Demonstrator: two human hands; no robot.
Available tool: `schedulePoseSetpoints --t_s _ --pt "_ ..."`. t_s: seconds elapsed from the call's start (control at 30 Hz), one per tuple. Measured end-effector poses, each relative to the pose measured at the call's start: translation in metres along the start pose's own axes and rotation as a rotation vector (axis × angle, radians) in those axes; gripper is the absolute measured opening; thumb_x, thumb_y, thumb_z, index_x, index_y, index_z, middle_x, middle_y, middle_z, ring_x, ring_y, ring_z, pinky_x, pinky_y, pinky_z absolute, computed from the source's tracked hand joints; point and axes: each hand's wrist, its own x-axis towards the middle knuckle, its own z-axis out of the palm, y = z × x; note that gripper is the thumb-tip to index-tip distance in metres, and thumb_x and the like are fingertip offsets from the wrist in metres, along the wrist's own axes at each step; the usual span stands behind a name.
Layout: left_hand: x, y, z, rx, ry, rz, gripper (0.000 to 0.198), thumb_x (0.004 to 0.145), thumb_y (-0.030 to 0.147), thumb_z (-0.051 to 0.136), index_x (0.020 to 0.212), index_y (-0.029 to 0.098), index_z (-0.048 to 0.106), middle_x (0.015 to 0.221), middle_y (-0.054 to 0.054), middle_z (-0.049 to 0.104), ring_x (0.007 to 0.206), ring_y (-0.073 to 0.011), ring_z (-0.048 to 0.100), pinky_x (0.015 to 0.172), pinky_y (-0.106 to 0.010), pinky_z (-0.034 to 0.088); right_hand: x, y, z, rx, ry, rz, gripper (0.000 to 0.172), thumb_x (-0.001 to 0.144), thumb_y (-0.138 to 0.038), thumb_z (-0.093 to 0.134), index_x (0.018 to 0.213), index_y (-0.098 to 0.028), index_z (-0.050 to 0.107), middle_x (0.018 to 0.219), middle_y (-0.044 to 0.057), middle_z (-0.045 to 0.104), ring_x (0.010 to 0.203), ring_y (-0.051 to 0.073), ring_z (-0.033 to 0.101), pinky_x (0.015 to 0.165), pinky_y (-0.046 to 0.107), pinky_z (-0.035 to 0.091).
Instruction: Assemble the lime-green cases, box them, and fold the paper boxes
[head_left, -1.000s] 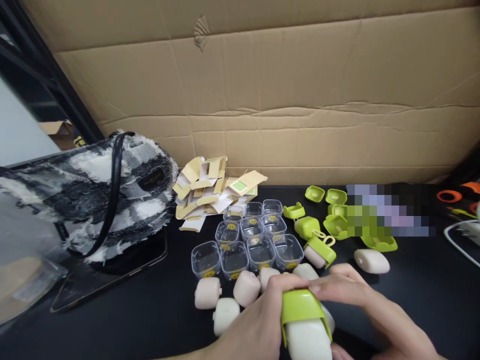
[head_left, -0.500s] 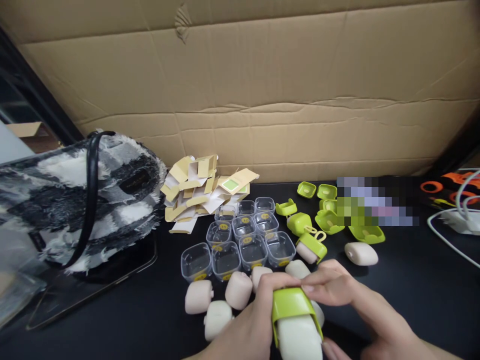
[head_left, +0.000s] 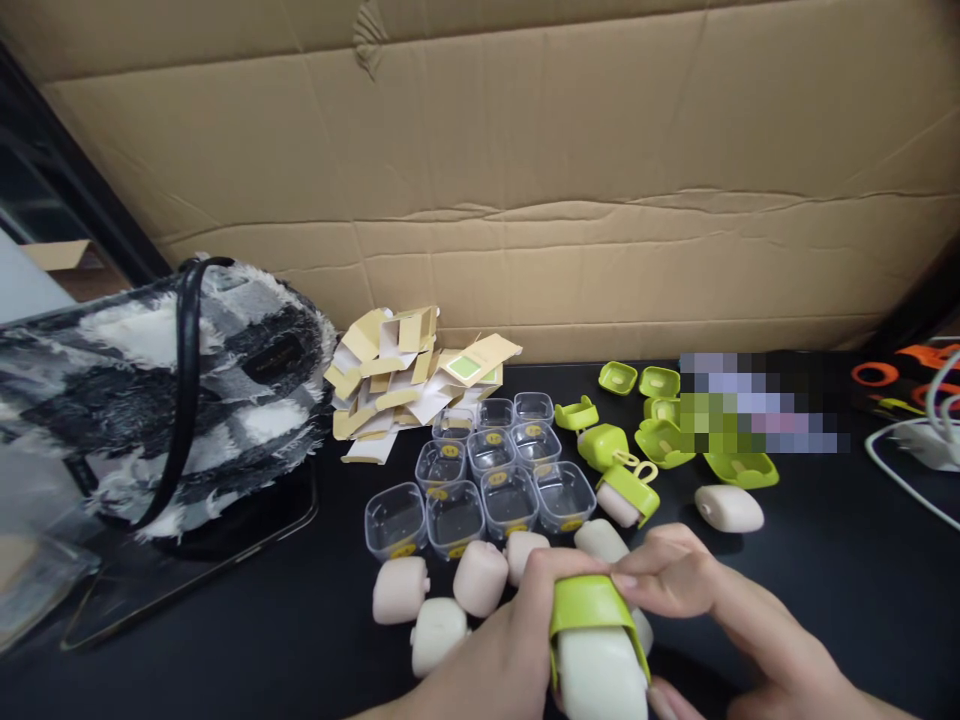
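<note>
Low at the front, my left hand (head_left: 517, 630) is closed round the left side of a green plastic cover (head_left: 592, 603) fitted over a rounded white block (head_left: 602, 675). My right hand (head_left: 697, 590) grips the same piece from the right, its fingers at the cover's top edge and thumb low on the side. The block's lower end runs out of the picture. Several pale rounded blocks (head_left: 480, 578) lie left of and behind my hands. Farther back, another pale block wears a green cover (head_left: 634, 494) with a cream loop (head_left: 643, 470).
Clear plastic cups (head_left: 395, 520) stand in rows behind the blocks. Green covers (head_left: 618, 378) lie at the back right, partly under a pixelated patch. Opened small cartons (head_left: 375, 385) pile up before a cardboard wall (head_left: 525, 130). A shaggy bag (head_left: 255, 350) sits left; a white cable (head_left: 892, 470) lies right.
The whole view has shifted slightly, so things appear a little farther right. Both hands keep their hold on the green cover and white block, with hardly any movement between them.
</note>
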Motion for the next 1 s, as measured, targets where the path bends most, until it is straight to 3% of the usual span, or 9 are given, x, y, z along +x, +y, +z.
schedulePoseSetpoints --t_s 0.23,0.4,0.5,0.6,0.73,0.83,1.0 --pt "-0.001 0.0 -0.001 -0.036 -0.002 0.057 0.063 0.074 0.035 0.068 0.128 0.022 0.039 0.11 -0.007 0.062 0.09 -0.021 0.063 0.084 -0.033 0.05 -0.006 0.002 0.002 0.071 -0.006 0.044 0.032 0.077 -0.007 0.059 0.105 -0.022 0.052 0.089 0.002 0.065 0.081 0.015 0.065 0.077 0.019 0.055" --pt "-0.003 0.003 -0.006 0.015 0.145 0.254 0.061 0.072 0.036 0.073 0.126 0.026 0.047 0.116 -0.006 0.056 0.104 -0.0241 0.057 0.095 -0.035 0.044 -0.009 0.001 0.002 0.078 -0.004 0.093 0.042 0.076 -0.012 0.067 0.114 -0.024 0.052 0.098 0.002 0.068 0.091 0.019 0.066 0.088 0.025 0.051" --pt "-0.006 -0.004 -0.005 0.023 0.206 0.289 0.076 0.071 0.035 0.073 0.137 0.028 0.036 0.124 -0.008 0.055 0.108 -0.025 0.058 0.091 -0.032 0.048 -0.009 0.0 0.002 0.073 -0.023 0.089 0.051 0.073 -0.01 0.069 0.119 -0.025 0.051 0.102 0.002 0.069 0.095 0.021 0.066 0.091 0.026 0.05" --pt "-0.008 -0.008 -0.003 0.091 0.231 0.338 0.073 0.069 0.033 0.075 0.133 0.027 0.041 0.12 -0.007 0.058 0.102 -0.0243 0.061 0.088 -0.031 0.051 -0.007 0.0 0.001 0.108 -0.079 0.055 0.059 0.072 -0.007 0.07 0.124 -0.025 0.048 0.107 0.002 0.067 0.098 0.019 0.065 0.092 0.022 0.049" --pt "-0.006 -0.009 0.001 0.22 0.247 0.446 0.055 0.077 0.029 0.067 0.127 0.029 0.043 0.113 -0.004 0.062 0.097 -0.0212 0.063 0.088 -0.029 0.05 -0.005 0.002 -0.002 0.165 -0.145 0.037 0.057 0.074 -0.005 0.071 0.121 -0.025 0.047 0.107 0.003 0.067 0.097 0.017 0.067 0.09 0.02 0.051" --pt "-0.004 -0.015 0.006 0.288 0.304 0.499 0.055 0.08 0.031 0.063 0.129 0.028 0.039 0.114 -0.006 0.061 0.098 -0.0221 0.062 0.088 -0.031 0.05 -0.004 0.003 -0.003 0.147 -0.143 -0.006 0.058 0.071 -0.005 0.074 0.119 -0.023 0.048 0.102 0.004 0.069 0.095 0.018 0.069 0.087 0.02 0.053" --pt "-0.003 -0.025 0.012 0.363 0.325 0.433 0.055 0.079 0.032 0.061 0.13 0.026 0.04 0.113 -0.008 0.06 0.094 -0.0239 0.061 0.088 -0.036 0.051 0.0 0.003 -0.002 0.156 -0.118 -0.032 0.053 0.071 -0.004 0.073 0.116 -0.021 0.051 0.099 0.007 0.071 0.092 0.02 0.071 0.082 0.023 0.057"
